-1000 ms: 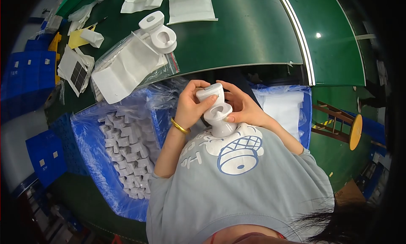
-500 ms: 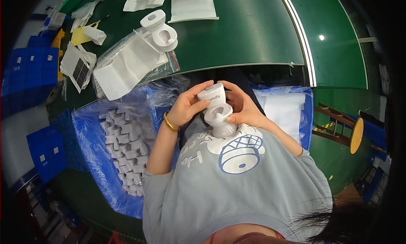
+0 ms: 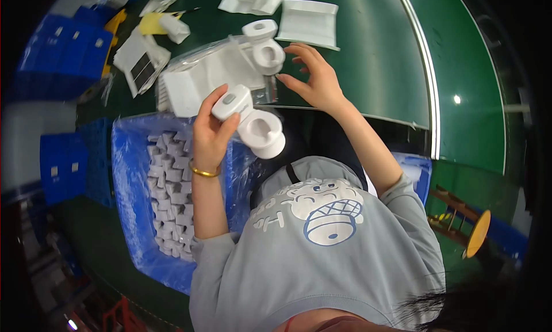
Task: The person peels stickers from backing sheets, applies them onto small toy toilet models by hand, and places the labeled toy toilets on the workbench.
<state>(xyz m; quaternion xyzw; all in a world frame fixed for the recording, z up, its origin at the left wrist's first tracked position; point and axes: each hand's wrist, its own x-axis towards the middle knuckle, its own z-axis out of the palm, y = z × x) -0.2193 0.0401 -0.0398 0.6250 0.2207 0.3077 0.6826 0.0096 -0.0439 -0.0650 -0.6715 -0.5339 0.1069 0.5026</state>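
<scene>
A blue bin [image 3: 125, 208], lined with clear plastic film, stands at the left below the table edge and holds many closely stacked white parts [image 3: 169, 202]. A second blue bin [image 3: 425, 176], mostly hidden by the right arm and the shirt, shows white material [image 3: 411, 172] inside; its kind cannot be determined. The left hand [image 3: 211, 130] is closed about the tank end of a white toilet-shaped model [image 3: 257, 130], thumb on the near side and fingers on the far side; the model is tilted, its bowl end pointing away from that hand, and is held near the table's [image 3: 368, 61] front edge. The right hand [image 3: 319, 84] is open and holds nothing, its fingertips just beside a similar model [image 3: 265, 47] on the table; whether they touch it cannot be confirmed.
</scene>
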